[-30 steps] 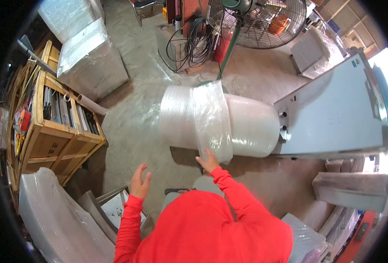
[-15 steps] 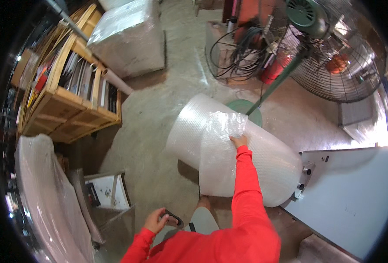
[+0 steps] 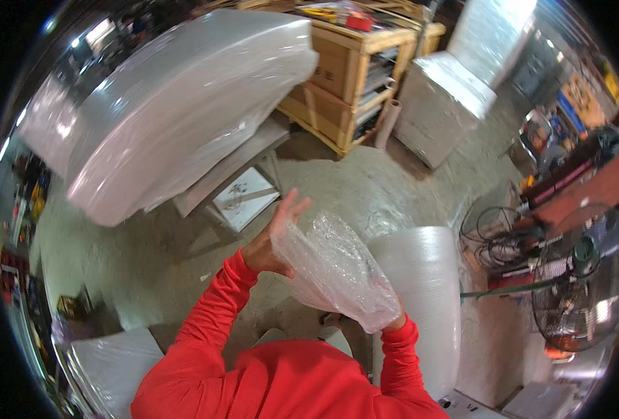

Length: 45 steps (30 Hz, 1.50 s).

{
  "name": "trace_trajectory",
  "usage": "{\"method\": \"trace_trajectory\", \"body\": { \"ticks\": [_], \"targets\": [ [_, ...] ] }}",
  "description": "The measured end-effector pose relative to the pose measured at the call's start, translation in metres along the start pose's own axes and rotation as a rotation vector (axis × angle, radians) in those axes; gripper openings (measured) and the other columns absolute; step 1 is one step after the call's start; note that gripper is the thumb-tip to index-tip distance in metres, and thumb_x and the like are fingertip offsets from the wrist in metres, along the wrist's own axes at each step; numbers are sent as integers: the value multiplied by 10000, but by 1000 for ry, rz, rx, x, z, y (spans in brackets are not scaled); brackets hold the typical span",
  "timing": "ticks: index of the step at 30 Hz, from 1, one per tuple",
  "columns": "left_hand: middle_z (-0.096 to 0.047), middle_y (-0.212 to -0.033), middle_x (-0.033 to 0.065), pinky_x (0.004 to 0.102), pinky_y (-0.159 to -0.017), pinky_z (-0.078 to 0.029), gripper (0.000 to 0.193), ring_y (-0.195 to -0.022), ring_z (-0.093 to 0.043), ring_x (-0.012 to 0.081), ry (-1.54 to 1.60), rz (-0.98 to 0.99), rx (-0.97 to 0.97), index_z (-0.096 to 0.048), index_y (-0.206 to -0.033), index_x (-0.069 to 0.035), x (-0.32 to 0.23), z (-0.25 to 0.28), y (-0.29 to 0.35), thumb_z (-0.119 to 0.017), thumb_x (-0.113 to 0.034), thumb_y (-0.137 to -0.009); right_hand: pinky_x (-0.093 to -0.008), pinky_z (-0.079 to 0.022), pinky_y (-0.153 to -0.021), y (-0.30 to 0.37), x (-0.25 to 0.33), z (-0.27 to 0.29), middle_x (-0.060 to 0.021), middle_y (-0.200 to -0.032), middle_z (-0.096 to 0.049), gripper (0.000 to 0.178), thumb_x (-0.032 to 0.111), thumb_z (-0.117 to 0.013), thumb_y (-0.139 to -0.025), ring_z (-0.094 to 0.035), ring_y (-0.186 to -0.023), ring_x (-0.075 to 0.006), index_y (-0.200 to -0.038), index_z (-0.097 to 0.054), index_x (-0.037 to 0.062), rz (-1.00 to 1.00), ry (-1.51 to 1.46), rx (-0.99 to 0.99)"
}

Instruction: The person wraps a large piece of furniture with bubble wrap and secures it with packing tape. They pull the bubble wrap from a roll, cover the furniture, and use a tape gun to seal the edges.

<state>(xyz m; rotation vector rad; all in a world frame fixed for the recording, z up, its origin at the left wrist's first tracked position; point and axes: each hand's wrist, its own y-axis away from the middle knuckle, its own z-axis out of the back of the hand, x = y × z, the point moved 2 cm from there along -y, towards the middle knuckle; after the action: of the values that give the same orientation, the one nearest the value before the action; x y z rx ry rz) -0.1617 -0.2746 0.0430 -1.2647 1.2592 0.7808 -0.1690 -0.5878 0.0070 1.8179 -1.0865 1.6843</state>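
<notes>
A crumpled sheet of clear bubble wrap [image 3: 334, 269] spans the space between my hands, raised in front of my body. My left hand [image 3: 271, 244] is at its upper left end, fingers spread and pointing away, with the wrap against the palm side. At the lower right end my right hand [image 3: 395, 320] grips the sheet; most of its fingers are hidden behind the plastic. Just beyond that hand, on the right, the large bubble wrap roll [image 3: 425, 300] lies on the concrete floor.
A long plastic-wrapped item [image 3: 198, 105] stands at the far left, near a white panel [image 3: 245, 199]. Behind are a wooden crate [image 3: 348, 87] and a wrapped box [image 3: 439, 105]. A fan [image 3: 582, 279] and coiled black cables [image 3: 501, 237] are at right.
My view has turned left. My right hand has gone from the roll to the raised sheet. My left hand held a dark oblong object, no longer visible, and now touches the wrap.
</notes>
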Motion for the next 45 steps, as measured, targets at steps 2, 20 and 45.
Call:
{"method": "trace_trajectory", "body": {
  "ticks": [2, 20, 45],
  "targets": [
    [-280, -1594, 191, 459, -1164, -297, 1326, -1461, -301, 321, -1, -31, 20, -224, -1570, -73, -41, 21, 48, -984, -453, -552, -414, -479, -940, -9, 11, -39, -151, -1160, -666, 405, 163, -836, -714, -621, -1060, -330, -1093, -729, 69, -154, -11, 70],
    [-665, -1145, 74, 320, -885, -519, 569, -1038, -625, 163, -404, -252, -609, -598, -1235, -3, -185, 34, 219, -877, -214, -786, -510, -257, -1150, -73, 158, -298, -118, -1326, -609, 946, 592, -889, -601, -482, -1332, -316, -1348, -583, 98, 875, 1362, 191],
    [-704, -1034, 149, 329, -681, -534, 339, -775, -712, 257, -457, -243, -505, -625, -1240, -8, -217, 12, 276, -619, -164, -939, -411, -396, -937, -90, 173, -329, -48, -1217, -636, 295, 174, -764, -640, -604, -1108, -234, -908, -643, 150, 933, 1063, 441]
  ]
}}
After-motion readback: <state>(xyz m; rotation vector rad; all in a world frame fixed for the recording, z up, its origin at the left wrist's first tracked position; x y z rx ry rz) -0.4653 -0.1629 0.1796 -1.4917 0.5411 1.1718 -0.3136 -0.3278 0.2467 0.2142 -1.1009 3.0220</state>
